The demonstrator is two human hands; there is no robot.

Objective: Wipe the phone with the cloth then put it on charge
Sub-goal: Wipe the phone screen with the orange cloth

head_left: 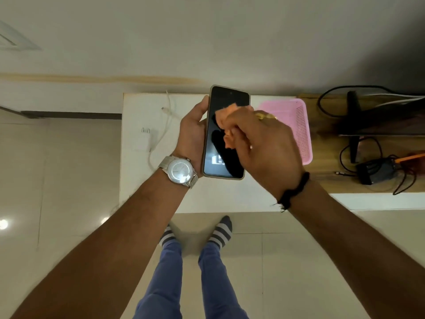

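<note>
My left hand (pixel 192 132) grips a dark phone (pixel 227 97) in a beige case, held upright above the white table (pixel 207 196) with its black screen facing me. My right hand (pixel 264 143) is bunched around a small orange cloth (pixel 226 118) and presses it against the middle of the screen. A white charger plug (pixel 143 140) lies on the table to the left. Its white cable (pixel 169 111) curls toward the wall, the connector end lying free.
A pink perforated basket (pixel 296 125) stands on the table just right of the phone. Further right, a wooden surface (pixel 326 157) carries a black stand, dark cables and a black adapter (pixel 374 171). My feet in striped socks stand on the tiled floor below.
</note>
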